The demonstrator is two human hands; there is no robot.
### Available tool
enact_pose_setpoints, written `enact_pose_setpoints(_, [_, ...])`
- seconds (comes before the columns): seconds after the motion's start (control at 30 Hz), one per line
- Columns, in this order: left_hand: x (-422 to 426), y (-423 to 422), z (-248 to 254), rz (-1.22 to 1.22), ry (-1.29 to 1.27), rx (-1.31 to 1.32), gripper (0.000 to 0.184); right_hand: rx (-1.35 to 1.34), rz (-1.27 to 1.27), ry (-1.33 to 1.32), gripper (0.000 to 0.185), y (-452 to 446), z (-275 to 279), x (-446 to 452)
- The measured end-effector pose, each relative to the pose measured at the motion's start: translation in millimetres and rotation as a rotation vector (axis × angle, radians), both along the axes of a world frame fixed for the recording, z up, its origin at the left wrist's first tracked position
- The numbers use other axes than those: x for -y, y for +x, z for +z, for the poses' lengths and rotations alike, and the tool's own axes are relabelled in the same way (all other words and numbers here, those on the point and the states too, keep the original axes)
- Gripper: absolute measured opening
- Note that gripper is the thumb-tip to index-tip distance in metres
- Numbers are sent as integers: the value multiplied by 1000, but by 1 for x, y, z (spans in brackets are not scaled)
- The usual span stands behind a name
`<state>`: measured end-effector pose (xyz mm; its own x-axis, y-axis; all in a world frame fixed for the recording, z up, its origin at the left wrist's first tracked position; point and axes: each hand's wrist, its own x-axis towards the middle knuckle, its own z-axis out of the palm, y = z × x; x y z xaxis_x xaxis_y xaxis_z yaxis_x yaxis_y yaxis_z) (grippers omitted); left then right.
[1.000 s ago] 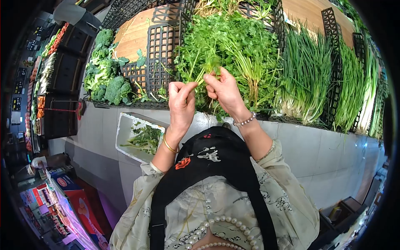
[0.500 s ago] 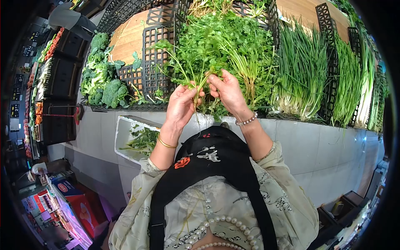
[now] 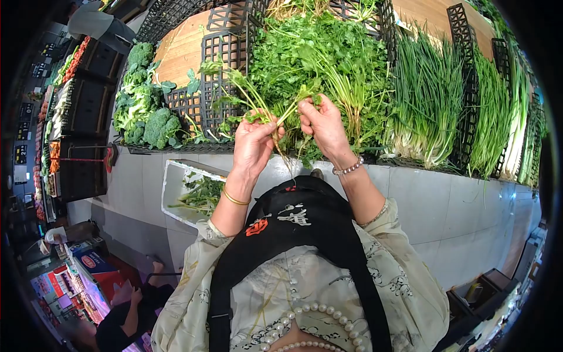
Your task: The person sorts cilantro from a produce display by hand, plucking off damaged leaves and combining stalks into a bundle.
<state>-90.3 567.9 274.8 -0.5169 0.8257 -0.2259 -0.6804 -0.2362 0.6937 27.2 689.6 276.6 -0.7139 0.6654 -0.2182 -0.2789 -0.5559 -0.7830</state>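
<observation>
My left hand (image 3: 256, 141) is closed around the lower stems of a small coriander bunch (image 3: 252, 91), whose leaves spread up to the left and whose thin roots hang below. Just right of it, my right hand (image 3: 321, 122) pinches a leafy part of the greens near the bunch. Behind both hands lies a large heap of leafy coriander (image 3: 328, 58) in a black crate. Below my left hand, a white foam box (image 3: 170, 190) on the floor holds loose green stems (image 3: 205, 196).
Broccoli (image 3: 159, 128) lies at the left of the stall, beside black plastic crates (image 3: 220, 53). Green onions (image 3: 428, 94) stand to the right. A person (image 3: 97, 26) is at the upper left, another person (image 3: 132, 311) at the lower left. Grey tiles (image 3: 434, 205) cover the floor.
The bunch has come into clear view in my left hand, its leaves now leaning left and roots hanging. My right hand has shifted slightly right. A person has appeared at the lower left.
</observation>
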Motion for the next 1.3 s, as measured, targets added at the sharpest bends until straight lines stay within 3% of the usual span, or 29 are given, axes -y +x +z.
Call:
enact_pose_setpoints(0.2, [2,5,15,-105,-80,-21,24,14,25,17,14,-4,1,-2])
enact_pose_setpoints(0.33, [-2,6,14,-105,16,-82,26,60,-39,56,14,-7,-1,2])
enact_pose_setpoints(0.57, [-9,6,8,-48,-1,-145,28,119,109,138,16,-5,0,13])
enact_pose_setpoints(0.77, [-13,4,-2,-37,-33,31,28,164,35,272,12,-3,-7,16])
enact_pose_setpoints(0.9, [-17,3,-8,34,-19,143,26,227,-54,449,12,0,-14,26])
enact_pose_setpoints(1.0, [-23,-6,-25,107,-46,117,14,215,7,951,12,12,-18,29])
enact_pose_setpoints(1.07, [-23,-7,-18,73,-21,143,10,86,-33,1000,9,22,-21,36])
enact_pose_setpoints(1.2, [-29,-23,-23,157,-38,111,6,-116,-110,793,8,44,-18,35])
enact_pose_setpoints(1.27, [-28,-22,-17,31,-53,17,7,-193,-132,585,6,51,-9,26])
enact_pose_setpoints(1.3, [-29,-16,-12,28,-26,42,9,-44,-189,517,5,52,-6,21])
